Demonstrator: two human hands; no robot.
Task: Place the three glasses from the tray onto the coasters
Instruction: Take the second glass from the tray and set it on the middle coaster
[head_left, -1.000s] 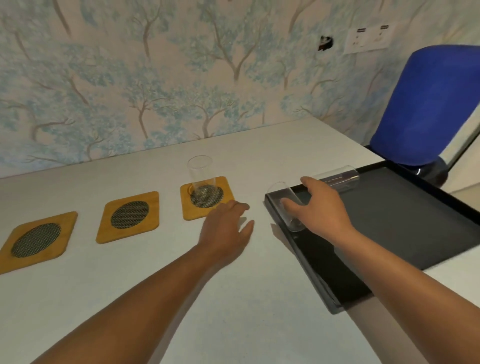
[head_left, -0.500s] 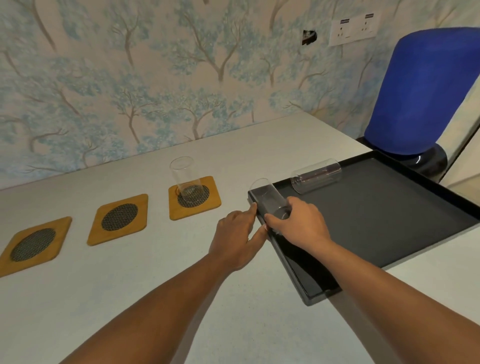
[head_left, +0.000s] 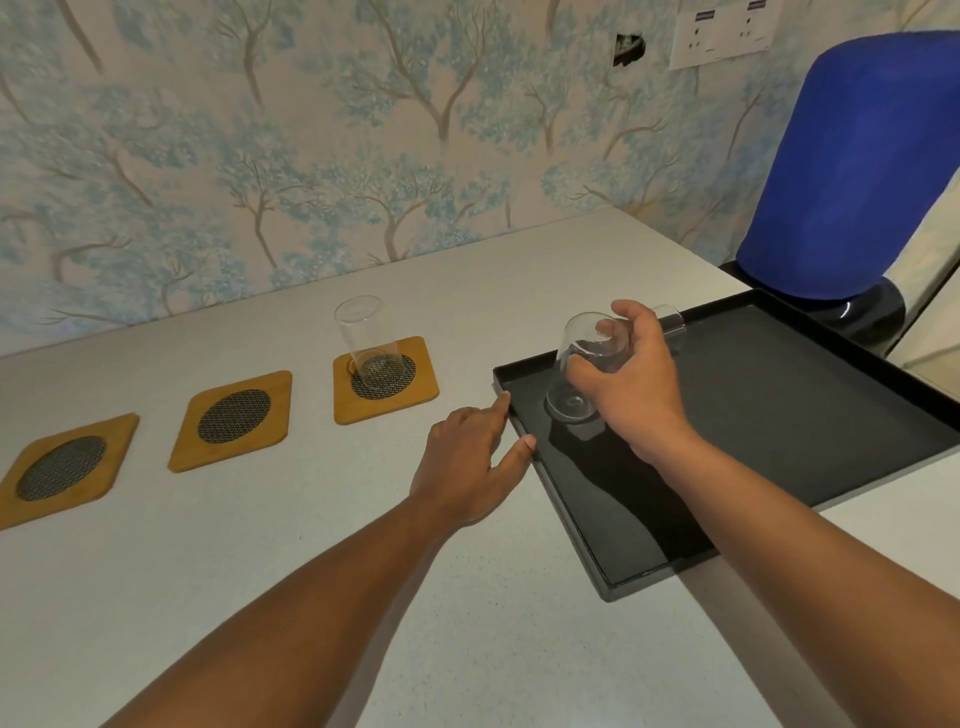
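Three wooden coasters lie in a row on the white table. One clear glass (head_left: 362, 343) stands upright on the right coaster (head_left: 387, 379). The middle coaster (head_left: 232, 420) and the left coaster (head_left: 62, 467) are bare. My right hand (head_left: 631, 384) grips a second clear glass (head_left: 584, 369), held nearly upright just above the left end of the black tray (head_left: 779, 415). A third glass (head_left: 672, 325) lies on the tray, mostly hidden behind my right hand. My left hand (head_left: 467, 462) rests on the table with its fingers apart, fingertips touching the tray's left rim.
A blue chair back (head_left: 857, 171) stands beyond the table's right edge, behind the tray. The wallpapered wall runs along the table's far side, with a socket plate (head_left: 722, 31) high at the right. The tray's near corner reaches the table's right edge.
My right hand has lifted the glass from lying at the tray's left edge and turned it nearly upright. My left hand stayed at the tray's rim.
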